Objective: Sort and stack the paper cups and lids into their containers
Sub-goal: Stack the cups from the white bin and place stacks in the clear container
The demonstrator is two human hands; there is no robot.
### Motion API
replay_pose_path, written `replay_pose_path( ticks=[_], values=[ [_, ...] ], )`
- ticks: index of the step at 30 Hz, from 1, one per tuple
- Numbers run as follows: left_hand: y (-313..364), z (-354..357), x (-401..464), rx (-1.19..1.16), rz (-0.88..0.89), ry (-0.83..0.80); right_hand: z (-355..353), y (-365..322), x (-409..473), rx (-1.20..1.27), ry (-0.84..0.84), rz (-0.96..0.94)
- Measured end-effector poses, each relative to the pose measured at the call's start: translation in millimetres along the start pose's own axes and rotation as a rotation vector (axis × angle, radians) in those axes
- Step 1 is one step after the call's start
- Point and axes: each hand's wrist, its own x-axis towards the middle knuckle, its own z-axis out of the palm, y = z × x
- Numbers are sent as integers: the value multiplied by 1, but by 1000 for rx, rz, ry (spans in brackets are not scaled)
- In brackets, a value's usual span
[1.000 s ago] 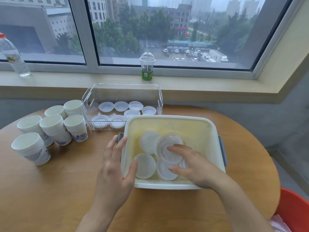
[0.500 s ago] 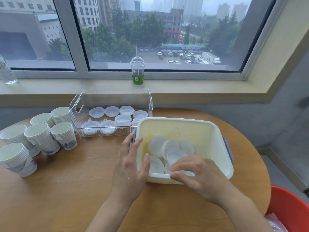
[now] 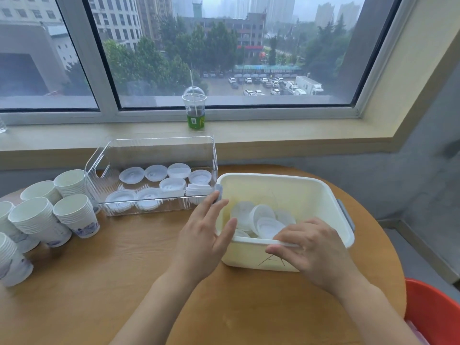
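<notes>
A round wooden table carries stacked paper cups at the left, a clear bin farther back, and a cream tub at right, seemingly tilted.

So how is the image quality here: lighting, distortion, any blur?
Head view: soft overcast daylight from the window, faint shadows only; wide-angle bend along the sill; the clear bin shows slight glare; the hands, left and right, look a little soft.

L grip, R grip, both forearms bare, no sleeves, no rings
</notes>
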Motion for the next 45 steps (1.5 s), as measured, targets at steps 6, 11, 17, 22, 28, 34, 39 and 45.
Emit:
replay_pose_path(
  ticks=[6,11,17,22,28,34,39,45],
  values=[
    [-8,7,38,54,44,-54,23,17,9,-123,116,258],
    [-23,19,75,81,14,-85,46,43,39,-180,81,308],
    [-38,27,125,99,-64,-93,64,75,87,-191,7,350],
    [-41,31,158,38,-113,-147,73,93,117,-165,-62,365],
    [-61,33,186,35,-78,-225,83,119,143,-154,-87,352],
    [-71,45,199,36,-4,-218,87,144,159,-124,-92,313],
    [-59,57,203,6,37,-236,92,156,167,-107,-81,294],
    [-58,66,210,-3,45,-208,93,166,174,-92,-103,291]
  ],
)
